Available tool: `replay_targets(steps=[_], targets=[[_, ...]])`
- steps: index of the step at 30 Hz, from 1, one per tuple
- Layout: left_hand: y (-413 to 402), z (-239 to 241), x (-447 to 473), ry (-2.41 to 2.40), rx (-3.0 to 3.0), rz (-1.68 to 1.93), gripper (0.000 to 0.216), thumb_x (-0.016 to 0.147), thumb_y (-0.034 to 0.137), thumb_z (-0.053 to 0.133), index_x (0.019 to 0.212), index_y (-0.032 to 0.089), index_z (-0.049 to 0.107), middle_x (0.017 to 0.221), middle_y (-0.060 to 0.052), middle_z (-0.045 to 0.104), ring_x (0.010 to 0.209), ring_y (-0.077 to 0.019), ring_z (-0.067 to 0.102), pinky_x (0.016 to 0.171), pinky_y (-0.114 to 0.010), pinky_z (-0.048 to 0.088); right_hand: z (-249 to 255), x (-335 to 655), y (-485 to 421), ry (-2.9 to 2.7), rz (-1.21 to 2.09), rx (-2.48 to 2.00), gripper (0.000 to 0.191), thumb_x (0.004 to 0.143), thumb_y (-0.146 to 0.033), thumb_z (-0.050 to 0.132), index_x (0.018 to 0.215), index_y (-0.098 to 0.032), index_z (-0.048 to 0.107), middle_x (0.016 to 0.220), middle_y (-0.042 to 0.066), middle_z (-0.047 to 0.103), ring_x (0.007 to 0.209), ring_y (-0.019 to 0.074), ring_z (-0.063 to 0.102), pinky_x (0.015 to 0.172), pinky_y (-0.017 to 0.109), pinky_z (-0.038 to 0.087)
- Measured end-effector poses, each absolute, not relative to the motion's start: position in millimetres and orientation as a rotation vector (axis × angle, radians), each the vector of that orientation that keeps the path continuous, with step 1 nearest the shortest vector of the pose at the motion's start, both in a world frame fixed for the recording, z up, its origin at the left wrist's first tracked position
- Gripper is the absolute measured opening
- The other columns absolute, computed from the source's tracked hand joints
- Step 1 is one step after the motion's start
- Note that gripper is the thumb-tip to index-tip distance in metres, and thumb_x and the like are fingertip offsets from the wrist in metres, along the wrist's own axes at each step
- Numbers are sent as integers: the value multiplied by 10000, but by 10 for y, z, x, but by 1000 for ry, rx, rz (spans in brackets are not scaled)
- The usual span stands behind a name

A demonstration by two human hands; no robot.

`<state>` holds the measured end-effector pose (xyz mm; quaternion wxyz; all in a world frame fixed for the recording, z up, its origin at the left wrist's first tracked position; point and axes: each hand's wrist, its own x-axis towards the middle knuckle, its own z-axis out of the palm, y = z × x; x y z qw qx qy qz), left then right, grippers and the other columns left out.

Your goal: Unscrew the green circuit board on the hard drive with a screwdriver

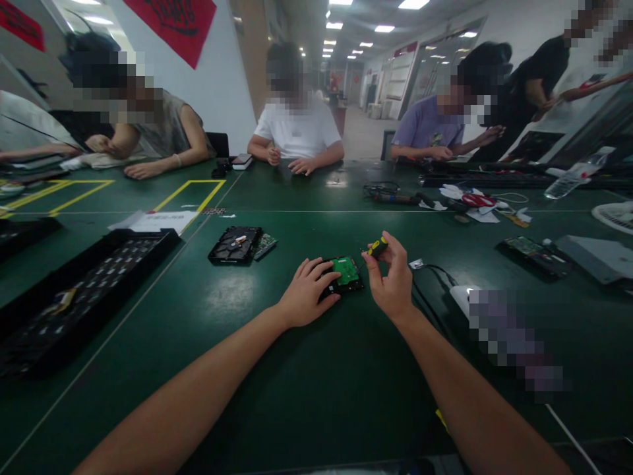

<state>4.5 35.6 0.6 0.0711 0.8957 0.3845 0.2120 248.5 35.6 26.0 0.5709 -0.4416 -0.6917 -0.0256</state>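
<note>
Left hand (310,295) lies spread, not clenched, over the left end of our drive (353,286), straight ahead on the green table (257,382); right hand (394,280) pinches a yellow-black screwdriver (378,247) just right of it. Drive's probably dense and stiff, its bare green board (346,270) fragile — we'd grip the black side edges. Fingers hide the left end — we can't make out the screwdriver's tip
</note>
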Motion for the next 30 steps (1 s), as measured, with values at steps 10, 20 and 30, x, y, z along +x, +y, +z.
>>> replay_targets(steps=[10, 20, 30], targets=[[354, 2, 40, 1154, 2689, 640, 538, 1032, 469, 649, 1527, 277, 566, 1631, -108, 504, 1585, -384, 341, 1315, -688, 233, 259, 2483, 356, -1619, -69, -1029, 582, 1038, -337, 660, 1576, -285, 446, 1446, 149, 652, 1050, 254, 768, 930, 473, 681], [354, 2, 41, 1146, 2671, 657, 544, 1021, 467, 662, 1526, 290, 567, 1629, -105, 510, 1580, -388, 354, 1310, -694, 240, 227, 2518, 388, -1612, -78, -1046, 586, 1036, -360, 659, 1575, -281, 443, 1429, 150, 657, 1024, 254, 772, 914, 482, 685], [342, 31, 47, 1148, 2679, 642, 533, 1031, 469, 647, 1520, 268, 575, 1626, -115, 509, 1579, -390, 351, 1314, -689, 236, 257, 2508, 369, -1632, -82, -1039, 591, 1032, -331, 671, 1578, -293, 448, 1445, 145, 660, 1056, 253, 773, 928, 473, 686]])
